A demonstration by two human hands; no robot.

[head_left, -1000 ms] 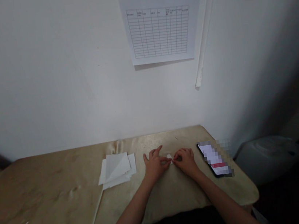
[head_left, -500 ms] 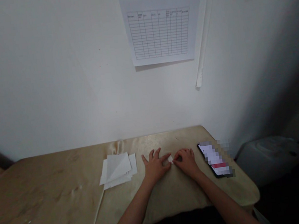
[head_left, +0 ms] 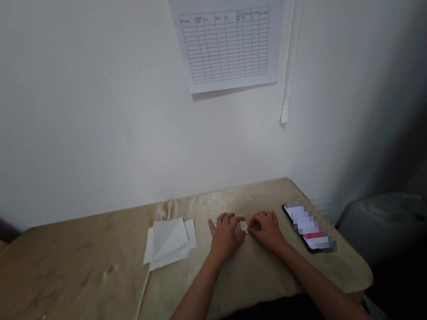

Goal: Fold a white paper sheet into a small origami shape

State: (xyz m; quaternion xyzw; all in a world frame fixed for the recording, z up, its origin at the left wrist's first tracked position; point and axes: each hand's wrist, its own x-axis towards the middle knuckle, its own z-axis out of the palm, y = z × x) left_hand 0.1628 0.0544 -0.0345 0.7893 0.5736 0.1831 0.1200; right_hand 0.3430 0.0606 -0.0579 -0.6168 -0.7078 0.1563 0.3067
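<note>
A small white piece of folded paper (head_left: 244, 226) lies on the cloth-covered table between my two hands. My left hand (head_left: 224, 235) has its thumb and index finger at the lower and upper corners of the paper's left side, while the other fingers curve out over the cloth. From the other side, my right hand (head_left: 268, 230) pinches the paper's right edge between thumb and index finger, its remaining fingers curled. The fingers partly cover the paper's edges. To the left of my left hand rests a loose stack of white paper sheets (head_left: 169, 239).
A smartphone (head_left: 304, 225) with a lit, partly blurred screen lies right of my right hand. The table (head_left: 249, 281) wears a gold satin cloth and meets a white wall. A printed grid sheet (head_left: 228, 45) hangs there. A greyish bag (head_left: 387, 226) stands beyond the right edge.
My left hand has shifted slightly right, and its spread fingers have drawn closer together around the small paper. My right hand keeps its pinch almost unmoved.
</note>
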